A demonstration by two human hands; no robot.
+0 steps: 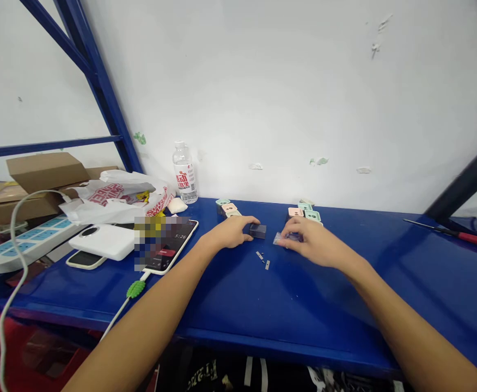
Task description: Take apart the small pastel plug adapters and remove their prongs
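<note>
A person's two bare hands work over a blue metal table beside a white wall. The left hand [235, 231] grips the left end of a small, dark rectangular block [257, 232] on the blue tabletop [230, 294], its thumb at the near side and a finger at the far side. To the right of the block, the right hand [310, 239] has its thumb and fingers closed on a small, clear plastic packet [278, 238]; what the packet holds is too small to tell. In front of the block lie two small, flat, silvery pieces [267, 265], with tiny bits near them. Behind the left hand stand small pastel containers [229, 208] in mint, peach and cream, and behind the right hand is a similar group in pink and mint [295, 212]. A clear plastic bottle with a red and white label [185, 177] stands near the wall. Left of the left arm are a lit phone in a white case [173, 247], a white rounded device [103, 241], a white power strip with blue sockets [26, 242] and a white printed plastic bag [116, 198]. A screwdriver with a red handle [475, 238] lies at the far right.
</note>
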